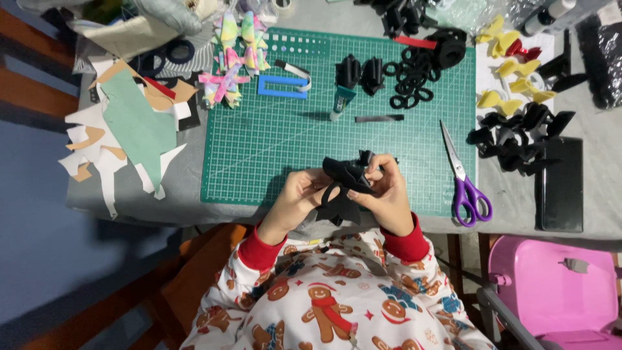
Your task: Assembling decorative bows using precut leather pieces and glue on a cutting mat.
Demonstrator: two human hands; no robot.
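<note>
A green cutting mat [272, 149] lay beneath the grip, purple-handled scissors [468, 188] off to its right. Both hands, left hand [295, 198] and right hand [389, 194], pinched a black fabric bow [345, 178] between them. It looked light, soft and floppy, best held at its gathered centre.

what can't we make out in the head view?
- Black bow piece: its middle is covered by the left hand and right hand.
- Pile of black hair ties: too small and overlapping to count.
- Pink plastic chair: cut off by the bottom and right edges.
</note>
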